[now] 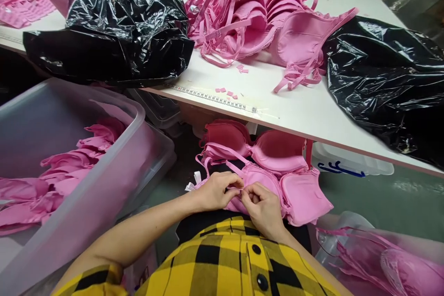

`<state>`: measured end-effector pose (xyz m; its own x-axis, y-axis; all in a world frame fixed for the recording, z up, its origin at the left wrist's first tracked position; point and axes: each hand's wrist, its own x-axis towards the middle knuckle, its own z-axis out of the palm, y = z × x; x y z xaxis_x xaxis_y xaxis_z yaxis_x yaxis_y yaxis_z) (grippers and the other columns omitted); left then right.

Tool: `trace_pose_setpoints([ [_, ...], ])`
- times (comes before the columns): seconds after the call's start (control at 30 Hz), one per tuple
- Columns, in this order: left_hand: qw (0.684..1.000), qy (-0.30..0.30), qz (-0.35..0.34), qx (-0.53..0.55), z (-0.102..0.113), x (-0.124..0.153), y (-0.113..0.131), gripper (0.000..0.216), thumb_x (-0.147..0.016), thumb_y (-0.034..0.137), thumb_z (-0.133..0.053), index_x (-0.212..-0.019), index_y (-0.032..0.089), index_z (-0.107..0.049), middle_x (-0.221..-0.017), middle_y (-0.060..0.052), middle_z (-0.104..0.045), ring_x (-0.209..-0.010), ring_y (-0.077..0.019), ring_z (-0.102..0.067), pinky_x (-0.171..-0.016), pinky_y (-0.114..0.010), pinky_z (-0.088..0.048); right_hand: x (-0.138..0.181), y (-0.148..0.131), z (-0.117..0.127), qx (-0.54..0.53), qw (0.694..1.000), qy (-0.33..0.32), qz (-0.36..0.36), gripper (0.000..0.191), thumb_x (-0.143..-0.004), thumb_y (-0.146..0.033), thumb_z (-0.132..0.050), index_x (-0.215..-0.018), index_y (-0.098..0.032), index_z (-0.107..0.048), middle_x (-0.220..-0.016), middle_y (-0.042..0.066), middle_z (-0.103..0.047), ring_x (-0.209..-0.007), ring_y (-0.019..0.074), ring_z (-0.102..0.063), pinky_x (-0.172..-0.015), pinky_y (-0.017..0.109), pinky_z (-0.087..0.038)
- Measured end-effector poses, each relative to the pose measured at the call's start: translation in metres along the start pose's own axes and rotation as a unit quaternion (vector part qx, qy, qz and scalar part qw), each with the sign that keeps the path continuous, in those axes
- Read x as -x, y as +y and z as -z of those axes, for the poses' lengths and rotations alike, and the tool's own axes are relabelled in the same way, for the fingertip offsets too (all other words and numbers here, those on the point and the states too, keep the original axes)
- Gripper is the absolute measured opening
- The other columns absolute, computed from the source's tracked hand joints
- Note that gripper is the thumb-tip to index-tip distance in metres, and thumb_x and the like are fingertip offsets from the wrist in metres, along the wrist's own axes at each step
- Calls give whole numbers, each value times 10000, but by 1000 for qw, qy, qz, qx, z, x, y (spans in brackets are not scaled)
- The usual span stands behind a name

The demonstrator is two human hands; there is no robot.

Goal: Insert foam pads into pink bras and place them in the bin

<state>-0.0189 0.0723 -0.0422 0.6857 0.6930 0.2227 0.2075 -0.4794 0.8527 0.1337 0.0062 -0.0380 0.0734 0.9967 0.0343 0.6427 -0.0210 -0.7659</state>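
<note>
Two hands meet in the lap, at 6 o'clock from the picture's middle. The left hand (218, 190) and the right hand (264, 209) are both clenched in a pinch, thumb against fingertips, on a thin pink strap of the near bra (302, 195). Their fingertips almost touch each other. Two bras lie on the lap: the near bra and, just past it toward 12 o'clock, a second bra (277, 149) in shadow below the table edge. That makes four cups in all. The near bra's long axis runs across the lap from 9 o'clock to about 4 o'clock, with its free cup lying out to the right of the right hand. Whether its cups face up or down I cannot tell. On the white table (298, 111) there are two black plastic bags, one at 11 o'clock (114, 23) and one at 2 o'clock (388, 78), with a heap of pink bras (263, 14) between them. One measuring tape (215, 98) lies along the table's near edge. One clear bin (104, 166) of pink pieces stands at 9 o'clock.
</note>
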Motion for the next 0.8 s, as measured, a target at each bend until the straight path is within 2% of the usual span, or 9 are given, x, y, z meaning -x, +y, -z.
trace_pose_setpoints([
  [0.1,998,-1,-32,-55,-2,-1,1,154,-806,74,-470,-859,122,-607,-791,-74,-657,-743,-166,-598,-687,-255,-478,-5,-5,1,-11,1000,-2,9,230,-813,-242,-477,-590,-190,-500,-575,-16,-486,-483,112,-420,-462,236,-334],
  [0.2,999,14,14,-31,-2,-1,1,135,-796,82,-516,-885,141,-599,-826,-57,-664,-756,-157,-606,-697,-247,-481,-10,-1,6,-17,1000,-24,10,210,-824,-239,-487,-627,-188,-540,-594,-5,-537,-497,125,-461,-478,246,-361],
  [0.3,998,27,50,3,-1,0,0,150,-772,103,-593,-915,147,-599,-882,-54,-666,-804,-156,-614,-735,-246,-483,-12,7,14,-15,999,-35,13,124,-830,-244,-515,-799,-183,-618,-720,31,-621,-616,167,-551,-574,279,-429],
  [0.4,998,33,47,12,0,0,0,161,-756,108,-623,-913,143,-612,-888,-56,-663,-815,-158,-609,-747,-249,-480,-17,12,20,-12,997,-73,31,171,-831,-213,-498,-922,-175,-639,-850,69,-646,-760,204,-587,-687,319,-451],
  [0.57,999,2,22,39,4,-5,3,103,-757,65,-585,-793,146,-638,-745,-23,-673,-676,-119,-606,-648,-201,-464,-33,5,31,-25,985,-166,44,210,-783,-129,-492,-612,-188,-600,-607,2,-580,-581,150,-543,-558,250,-401],
  [0.7,999,-43,-25,20,7,-9,1,141,-788,72,-542,-775,151,-658,-723,-29,-684,-681,-125,-616,-672,-214,-462,-42,-2,32,-21,980,-191,47,223,-750,-89,-507,-558,-183,-569,-569,-10,-566,-566,141,-515,-550,245,-358],
  [0.77,998,-23,16,47,7,-10,-3,108,-764,82,-584,-776,152,-665,-715,-22,-685,-667,-122,-617,-667,-213,-470,-46,-3,28,-16,983,-179,39,209,-749,-88,-507,-572,-181,-567,-580,-5,-566,-575,146,-503,-551,250,-338],
  [0.8,995,6,56,77,6,-9,-5,79,-741,99,-623,-780,152,-667,-713,-17,-681,-660,-120,-615,-657,-211,-477,-48,-4,25,-18,984,-172,34,201,-755,-95,-506,-583,-180,-567,-595,-3,-571,-585,148,-502,-553,250,-337],
])
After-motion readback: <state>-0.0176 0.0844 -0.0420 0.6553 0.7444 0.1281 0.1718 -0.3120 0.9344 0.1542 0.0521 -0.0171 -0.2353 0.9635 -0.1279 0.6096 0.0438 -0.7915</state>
